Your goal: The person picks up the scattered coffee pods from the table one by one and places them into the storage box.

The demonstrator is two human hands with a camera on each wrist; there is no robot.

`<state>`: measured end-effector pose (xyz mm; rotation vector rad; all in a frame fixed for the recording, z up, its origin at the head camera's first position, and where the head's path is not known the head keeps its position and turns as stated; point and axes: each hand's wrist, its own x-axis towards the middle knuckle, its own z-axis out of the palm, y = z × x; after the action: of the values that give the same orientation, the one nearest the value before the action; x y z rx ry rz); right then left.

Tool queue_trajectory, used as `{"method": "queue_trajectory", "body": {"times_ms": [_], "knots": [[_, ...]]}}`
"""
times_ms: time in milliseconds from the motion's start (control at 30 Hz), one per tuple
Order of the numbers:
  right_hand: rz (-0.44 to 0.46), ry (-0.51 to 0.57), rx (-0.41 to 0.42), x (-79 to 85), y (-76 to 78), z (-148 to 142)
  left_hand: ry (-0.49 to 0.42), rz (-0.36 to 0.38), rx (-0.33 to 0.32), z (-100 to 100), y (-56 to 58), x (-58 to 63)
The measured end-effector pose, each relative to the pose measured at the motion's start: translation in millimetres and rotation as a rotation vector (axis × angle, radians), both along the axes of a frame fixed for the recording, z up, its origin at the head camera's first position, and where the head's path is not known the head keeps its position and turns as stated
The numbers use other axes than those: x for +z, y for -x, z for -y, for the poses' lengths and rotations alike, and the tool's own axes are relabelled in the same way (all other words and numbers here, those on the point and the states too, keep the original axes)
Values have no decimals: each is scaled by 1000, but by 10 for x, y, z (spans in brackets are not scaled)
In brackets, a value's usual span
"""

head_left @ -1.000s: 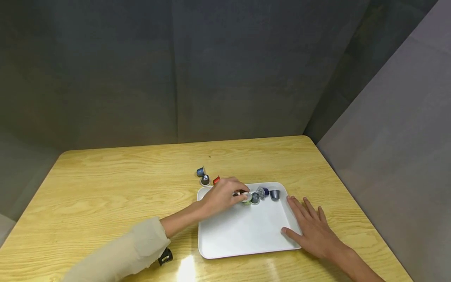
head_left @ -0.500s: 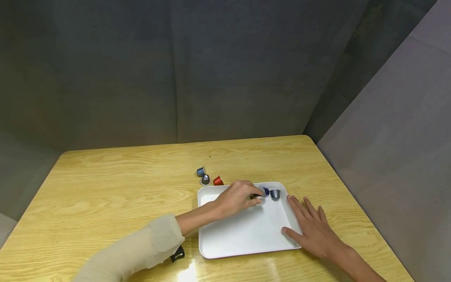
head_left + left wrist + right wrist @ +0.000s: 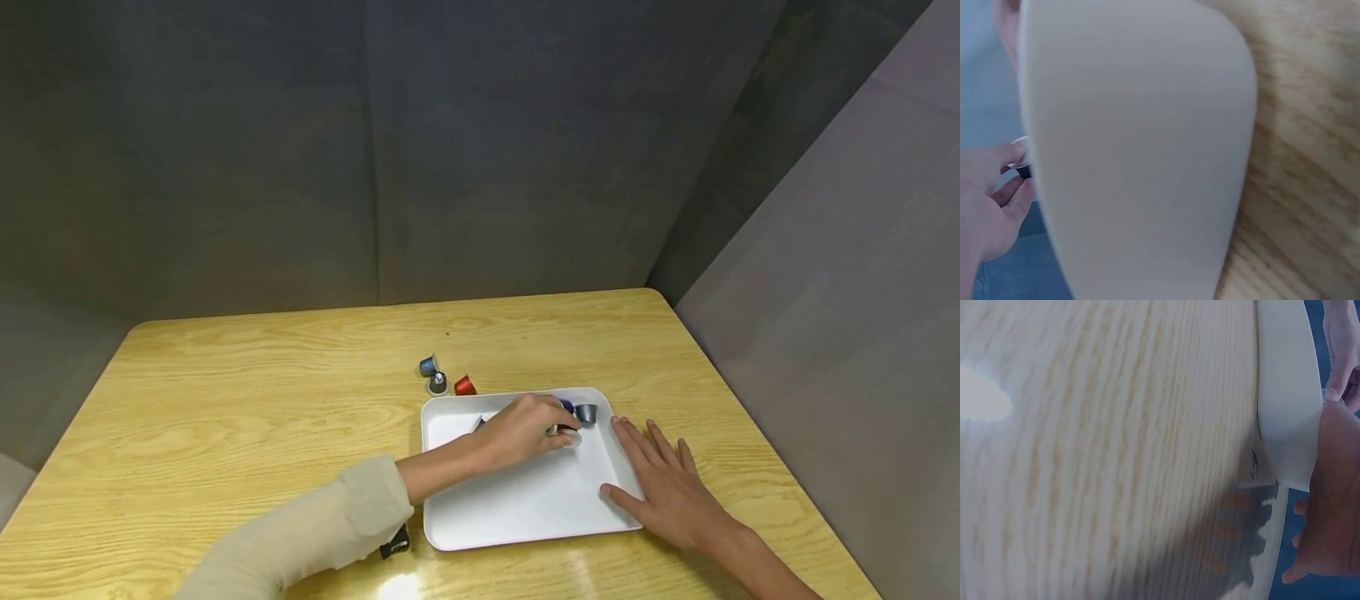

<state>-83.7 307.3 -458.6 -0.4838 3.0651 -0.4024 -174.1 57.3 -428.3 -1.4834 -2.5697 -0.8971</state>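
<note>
My left hand [image 3: 528, 431] reaches over the white tray [image 3: 517, 508] and pinches a coffee capsule [image 3: 572, 437] between thumb and fingers. In the left wrist view, that capsule shows a dark body [image 3: 1024, 170] and a clear or pale rim. Just beyond the fingertips are a dark blue capsule [image 3: 567, 407] and a grey capsule [image 3: 587, 414], near the tray's far right corner. Part of another capsule [image 3: 478, 424] peeks out behind the left wrist. With fingers spread, my right hand [image 3: 663, 493] rests against the tray's right side, thumb over the rim.
Outside the tray's far left corner lie a blue capsule [image 3: 428, 365], a black capsule [image 3: 437, 383] and a red capsule [image 3: 465, 385] on the wooden table [image 3: 247, 400]. A dark wall panel [image 3: 360, 167] rises behind; a grey one [image 3: 847, 275] borders the right.
My left hand has moved right across the tray, with a capsule in its fingers. The red capsule, partly covered before, shows fully now. My right hand has stayed in place.
</note>
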Motion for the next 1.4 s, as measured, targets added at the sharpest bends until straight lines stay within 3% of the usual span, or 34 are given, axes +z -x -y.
{"method": "queue_trajectory", "body": {"times_ms": [333,800,1167,1400], "knots": [[-12,4,4,1,-13,7,45,-7,15,-97,7,-36],[2,7,0,-3,-10,-5,105,-114,-25,-186,-1,-111],[7,22,-8,-14,-10,-3,143,-116,-30,-227,33,-179],[4,22,-5,-1,-16,2,174,-154,-21,-256,42,-208]]}}
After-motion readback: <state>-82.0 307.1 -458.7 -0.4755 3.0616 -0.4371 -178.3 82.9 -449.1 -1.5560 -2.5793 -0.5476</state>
